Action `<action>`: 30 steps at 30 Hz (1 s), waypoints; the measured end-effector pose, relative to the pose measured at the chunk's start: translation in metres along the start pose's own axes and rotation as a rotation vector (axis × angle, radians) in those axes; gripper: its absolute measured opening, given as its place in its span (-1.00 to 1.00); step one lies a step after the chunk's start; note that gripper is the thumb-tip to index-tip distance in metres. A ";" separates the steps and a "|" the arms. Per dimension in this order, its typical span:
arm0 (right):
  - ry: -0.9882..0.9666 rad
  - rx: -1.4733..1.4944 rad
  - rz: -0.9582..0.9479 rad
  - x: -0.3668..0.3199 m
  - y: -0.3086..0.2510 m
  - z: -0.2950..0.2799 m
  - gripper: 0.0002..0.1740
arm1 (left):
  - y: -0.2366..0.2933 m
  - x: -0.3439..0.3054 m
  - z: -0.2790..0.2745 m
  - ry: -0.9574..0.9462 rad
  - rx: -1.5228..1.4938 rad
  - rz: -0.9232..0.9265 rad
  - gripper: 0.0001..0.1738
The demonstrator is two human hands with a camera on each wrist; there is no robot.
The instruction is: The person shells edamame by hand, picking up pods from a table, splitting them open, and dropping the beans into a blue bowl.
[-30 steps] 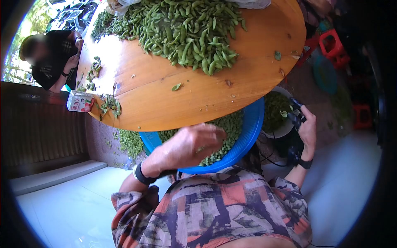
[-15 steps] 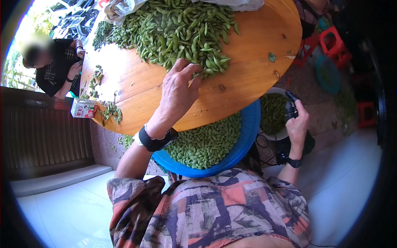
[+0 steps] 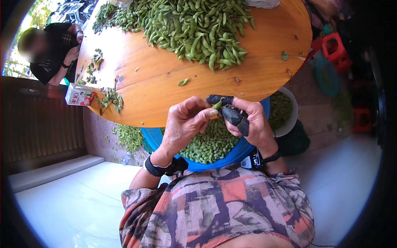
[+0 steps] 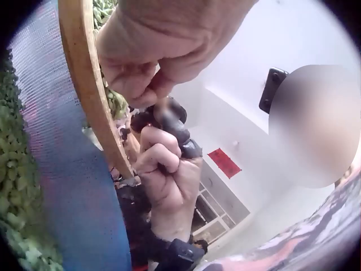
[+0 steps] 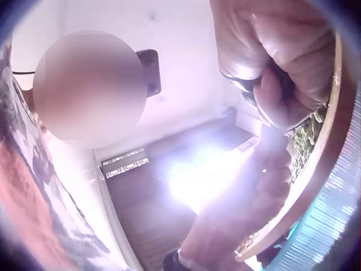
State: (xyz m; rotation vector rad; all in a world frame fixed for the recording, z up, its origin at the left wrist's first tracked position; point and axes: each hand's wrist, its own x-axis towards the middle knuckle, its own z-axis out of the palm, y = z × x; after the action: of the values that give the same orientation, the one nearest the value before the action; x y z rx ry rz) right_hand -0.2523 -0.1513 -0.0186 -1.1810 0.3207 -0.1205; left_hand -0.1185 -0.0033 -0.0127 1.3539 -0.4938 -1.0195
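Over the blue basin (image 3: 252, 155), the left hand (image 3: 184, 124) pinches one green pod (image 3: 217, 104) between thumb and fingertips. The right hand (image 3: 252, 122), with black coverings on its thumb and a finger, meets the pod's other end; its fingers are curled around there. Shelled green beans (image 3: 209, 142) lie in the basin below both hands. In the left wrist view the left hand (image 4: 163, 45) is above the right hand (image 4: 169, 175), their fingertips close together. The right wrist view shows the right hand (image 5: 276, 62) near, the pod hidden.
A large heap of pods (image 3: 194, 31) covers the back of the wooden table (image 3: 157, 91). A drink carton (image 3: 78, 95) and loose leaves stand at its left edge. Right of the basin is a white bucket (image 3: 291, 120) with green husks. Another person (image 3: 53, 49) sits at the left.
The left hand has come back from the pod heap with a pod. The right hand has moved left from the white bucket to meet it over the basin.
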 end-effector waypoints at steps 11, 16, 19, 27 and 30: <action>-0.091 0.337 0.076 0.003 0.007 -0.003 -0.76 | -0.011 -0.009 -0.001 -0.144 -0.654 -0.247 -0.87; 0.079 -0.377 -0.174 -0.003 -0.001 0.008 -0.83 | -0.021 -0.011 0.014 0.097 0.240 0.239 -0.81; 0.133 -0.552 -0.280 -0.007 -0.002 0.012 -0.83 | -0.022 -0.012 0.009 0.081 0.489 0.324 -0.78; 0.129 -0.520 -0.270 -0.014 0.001 0.009 -0.85 | -0.001 -0.008 -0.001 -0.233 -0.026 -0.197 -0.65; 0.299 -0.846 -0.530 -0.017 0.010 0.019 -0.80 | -0.006 -0.010 0.010 -0.188 0.098 -0.103 -0.71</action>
State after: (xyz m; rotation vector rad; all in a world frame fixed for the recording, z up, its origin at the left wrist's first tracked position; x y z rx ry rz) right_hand -0.2629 -0.1261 -0.0181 -2.0796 0.3205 -0.6782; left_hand -0.1334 -0.0001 -0.0142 1.3885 -0.6264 -1.2281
